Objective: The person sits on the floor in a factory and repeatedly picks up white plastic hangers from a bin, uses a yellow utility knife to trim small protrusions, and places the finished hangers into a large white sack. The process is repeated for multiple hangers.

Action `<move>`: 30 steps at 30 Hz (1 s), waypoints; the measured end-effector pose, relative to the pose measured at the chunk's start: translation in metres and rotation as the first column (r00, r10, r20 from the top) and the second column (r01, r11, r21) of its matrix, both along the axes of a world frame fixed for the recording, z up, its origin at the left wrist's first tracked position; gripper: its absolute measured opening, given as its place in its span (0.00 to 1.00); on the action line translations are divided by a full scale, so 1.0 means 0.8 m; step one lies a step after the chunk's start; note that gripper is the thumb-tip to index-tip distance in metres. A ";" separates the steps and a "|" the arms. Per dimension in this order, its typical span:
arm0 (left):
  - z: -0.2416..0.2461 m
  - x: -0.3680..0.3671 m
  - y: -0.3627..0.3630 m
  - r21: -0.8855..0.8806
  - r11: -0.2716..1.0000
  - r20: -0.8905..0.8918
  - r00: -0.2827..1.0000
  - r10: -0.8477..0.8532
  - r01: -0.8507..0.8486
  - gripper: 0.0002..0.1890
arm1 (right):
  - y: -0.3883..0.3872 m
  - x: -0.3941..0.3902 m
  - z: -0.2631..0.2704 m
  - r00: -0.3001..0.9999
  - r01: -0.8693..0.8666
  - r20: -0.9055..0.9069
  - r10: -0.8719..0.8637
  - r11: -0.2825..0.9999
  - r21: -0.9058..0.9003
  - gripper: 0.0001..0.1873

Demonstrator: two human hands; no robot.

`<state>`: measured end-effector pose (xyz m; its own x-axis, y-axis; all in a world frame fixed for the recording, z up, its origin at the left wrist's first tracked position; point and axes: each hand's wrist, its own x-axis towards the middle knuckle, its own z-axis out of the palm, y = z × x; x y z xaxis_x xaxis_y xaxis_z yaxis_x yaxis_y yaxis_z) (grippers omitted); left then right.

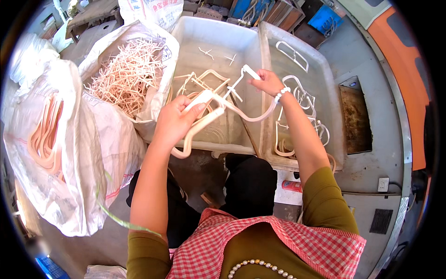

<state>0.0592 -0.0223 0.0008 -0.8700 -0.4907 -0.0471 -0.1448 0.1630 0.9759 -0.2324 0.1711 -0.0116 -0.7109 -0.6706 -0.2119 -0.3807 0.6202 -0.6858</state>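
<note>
My left hand (179, 117) grips pale plastic molded parts (205, 120), one with a curved, handle-like bar, above the front of the left water-filled tub. Level with it on the right, my right hand (268, 82) pinches the end of a white plastic piece (251, 72) with thin branching sprues (234, 87). A curved bar (252, 118) hangs between the two hands. Below and behind my left hand, more pale parts (212, 75) lie in the left tub. Two small branched sprues (206, 53) float farther back. The right tub holds several white looped parts (305, 97).
Left of the tubs, an open woven sack (167, 59) holds a heap of thin sprues (129, 73). Another sack (83, 139) contains curved bars (47, 136). A stick (249, 132) leans in the left tub (205, 144). A grey metal cabinet (376, 139) stands right of the right tub (331, 69).
</note>
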 end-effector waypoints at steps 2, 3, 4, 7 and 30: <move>-0.003 0.000 -0.001 -0.042 0.997 0.014 0.998 0.069 -0.068 0.16 | 0.008 0.036 0.033 0.976 -0.075 0.201 0.084 0.996 -0.050 0.17; -0.005 -0.003 0.000 -0.063 0.994 0.014 0.995 0.096 -0.095 0.16 | 0.016 0.057 0.050 0.949 -0.102 0.293 0.121 0.992 -0.079 0.19; -0.008 -0.005 0.002 0.044 0.993 -0.128 0.985 0.116 -0.111 0.17 | 0.020 0.076 0.061 0.913 -0.125 0.383 0.138 0.990 -0.059 0.21; -0.009 -0.011 0.006 0.129 0.976 -0.189 0.961 0.200 -0.178 0.17 | 0.028 0.138 0.080 0.740 -0.157 0.586 0.330 0.932 -0.327 0.15; 0.002 -0.009 0.016 0.560 0.820 -0.198 0.942 0.273 -0.120 0.16 | -0.010 0.170 0.041 0.991 0.084 0.132 -0.027 0.890 -0.449 0.11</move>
